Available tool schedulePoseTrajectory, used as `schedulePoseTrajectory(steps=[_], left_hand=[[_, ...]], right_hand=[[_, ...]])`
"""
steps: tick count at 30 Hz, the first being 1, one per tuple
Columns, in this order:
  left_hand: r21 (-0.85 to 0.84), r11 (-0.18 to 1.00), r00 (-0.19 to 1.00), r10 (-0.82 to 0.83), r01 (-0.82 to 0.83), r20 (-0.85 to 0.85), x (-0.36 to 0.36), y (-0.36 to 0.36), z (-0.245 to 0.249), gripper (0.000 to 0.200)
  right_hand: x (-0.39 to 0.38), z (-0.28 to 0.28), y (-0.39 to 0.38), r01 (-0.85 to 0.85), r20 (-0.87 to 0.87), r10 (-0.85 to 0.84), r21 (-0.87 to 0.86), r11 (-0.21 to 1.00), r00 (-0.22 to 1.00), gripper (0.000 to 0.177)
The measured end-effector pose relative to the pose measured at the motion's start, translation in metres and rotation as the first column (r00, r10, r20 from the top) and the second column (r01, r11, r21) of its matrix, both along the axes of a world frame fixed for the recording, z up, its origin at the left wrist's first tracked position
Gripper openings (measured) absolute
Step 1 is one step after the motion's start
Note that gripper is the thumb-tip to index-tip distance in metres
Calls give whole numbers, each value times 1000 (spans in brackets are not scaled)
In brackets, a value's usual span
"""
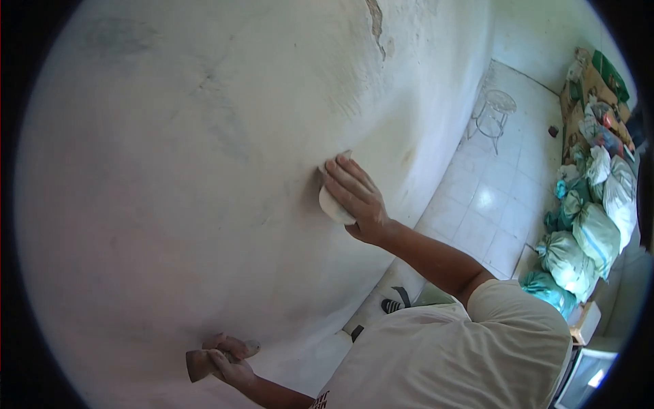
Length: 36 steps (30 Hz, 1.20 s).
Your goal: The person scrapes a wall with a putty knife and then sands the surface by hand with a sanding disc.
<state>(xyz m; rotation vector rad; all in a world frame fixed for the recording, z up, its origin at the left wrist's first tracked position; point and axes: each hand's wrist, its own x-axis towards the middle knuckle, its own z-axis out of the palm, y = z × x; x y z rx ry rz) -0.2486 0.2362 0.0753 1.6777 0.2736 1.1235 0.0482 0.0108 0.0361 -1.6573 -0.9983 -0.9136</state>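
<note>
My right hand (357, 198) is against the whitish wall (204, 225), fingers pressed together over a pale flat tool (334, 208) with a rounded lower edge. A darker edge of that tool shows beside the fingertips, right at the wall surface; its exact kind is hidden under the hand. Lower down at the left, my left hand (233, 361) is wrapped round a putty knife (199, 366). The knife's wide, smeared blade points left, and its handle end sticks out to the right. Grey smudges and a chipped crack (376, 27) mark the wall.
A round stool (501, 102) stands on the tiled floor (485, 211) at the upper right. Several tied sacks (596, 235) and cardboard (594, 85) are heaped along the right side. A striped shoe (392, 305) shows at the wall's foot. A framed pane (586, 378) is at the bottom right.
</note>
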Motion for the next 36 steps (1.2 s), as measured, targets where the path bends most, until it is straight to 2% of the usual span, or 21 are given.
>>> schedulePoseTrajectory(steps=[1, 4, 5, 8, 10, 14, 15, 16, 17, 18, 19, 21, 22, 23, 24, 25, 26, 27, 30, 33, 36], left_hand=[[30, 1000, 1000, 10, -10, -4, 1, 1, 2, 36], [18, 997, 993, 81, -80, -88, -6, 20, -5, 40], [-11, 999, 997, -43, 43, -59, -10, 33, -16, 37], [-51, 997, 995, -56, 52, -85, -20, 39, -12, 43], [-89, 995, 992, -63, 53, -113, -26, 40, -8, 49], [-162, 986, 983, -77, 50, -164, -32, 43, -3, 62], [-116, 985, 986, -140, 129, -92, -29, 41, -6, 51], [457, 885, 995, 51, -85, 88, -21, 66, -18, 51], [822, 454, 936, 103, -344, 336, -13, 109, -35, 51], [828, -133, 836, -7, -545, 549, -14, 134, -45, 51], [888, 122, 895, 118, -443, 430, -27, 130, -50, 54], [751, 616, 964, 243, -237, 104, -51, 101, -65, 59], [517, 835, 979, 201, -189, 34, -42, 77, -53, 61], [227, 965, 990, 138, -130, -20, -26, 48, -28, 63], [-88, 994, 997, 61, -65, -55, -18, 34, -15, 65], [443, 873, 979, 165, -203, 123, -16, 50, -19, 66], [805, 473, 933, 154, -358, 325, -12, 82, -26, 66], [875, -71, 875, 33, -479, 482, -10, 112, -34, 66], [848, -288, 884, 10, -446, 468, -65, 169, -64, 66], [849, -236, 851, 126, -473, 509, -51, 143, -57, 68], [794, -393, 833, 113, -463, 541, -50, 140, -45, 71]], right_hand=[[1, -21, 3, -42, -10, 42, 7, 999, 999, 57], [-6, -103, 2, 38, -115, -68, -244, 969, 991, 60], [-4, -125, 5, 36, -138, -71, -243, 969, 988, 62], [-6, -153, 11, 28, -190, -75, -237, 971, 979, 67], [-7, -145, 17, 37, -199, -82, -222, 974, 976, 70], [11, -93, 26, 67, -43, -68, -31, 997, 997, 73], [16, -80, 26, 60, -15, -60, -8, 998, 998, 73], [21, -75, 27, 53, 12, -54, 15, 998, 998, 74], [24, -82, 30, 64, 37, -66, 53, 997, 997, 69], [24, -93, 28, 69, 14, -69, 23, 997, 998, 66], [21, -107, 23, 75, -8, -75, -5, 997, 997, 62], [11, -133, 9, 100, -133, -113, -98, 990, 985, 51], [12, -133, 9, 117, -135, -130, -99, 988, 982, 51], [14, -132, 8, 132, -137, -145, -101, 986, 980, 50], [14, -130, 8, 146, -141, -160, -103, 984, 977, 50], [22, -119, 13, 139, -98, -143, -45, 989, 985, 53], [30, -105, 17, 151, -50, -152, -18, 988, 987, 53], [38, -86, 20, 161, -1, -161, 9, 987, 987, 53], [38, -74, 20, 138, 8, -138, -5, 990, 990, 55], [26, -124, 10, 90, -46, -94, -85, 992, 994, 60], [29, -132, 6, 92, -32, -94, -58, 994, 995, 61]])
